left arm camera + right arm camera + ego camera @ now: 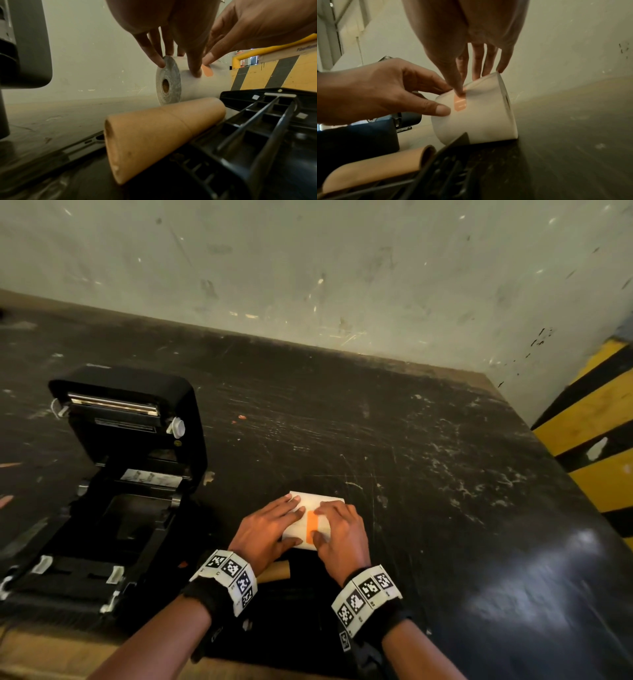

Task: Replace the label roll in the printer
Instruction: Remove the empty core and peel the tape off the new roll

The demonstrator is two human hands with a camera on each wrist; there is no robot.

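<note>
One cardboard core [161, 136], two hands [270, 529] on one label roll [310, 503], one printer [113, 491]

White label roll [310, 518] on its side, orange sticker [312, 526] uppermost, beside open black printer [113, 474]

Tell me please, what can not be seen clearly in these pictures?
- Tape text: too small, every view.
- Roll far side: behind right hand and left hand, head view.
- Printer bay: too dark, head view.
- Core: mostly behind the wrists, head view.
- Black grid part: cropped, wrist views.
</note>
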